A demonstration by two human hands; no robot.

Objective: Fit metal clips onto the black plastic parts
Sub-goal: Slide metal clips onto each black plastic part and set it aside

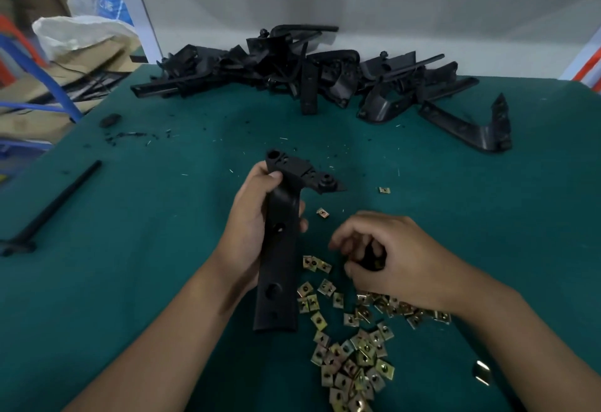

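a heap of black moulded plastic parts (pixel 292 70) lies at the far edge of the green cloth-covered table (pixel 146 216), with a long black plastic rod (pixel 55 207) off to the left and a white woven sack (pixel 81 34) beyond the table corner. the left hand (pixel 257 220) grips a long black plastic bracket with round holes (pixel 279 249), held upright. the right hand (pixel 390 255) is curled, fingers pinching something small and dark, just above the scatter of brass-coloured square metal clips (pixel 351 353).
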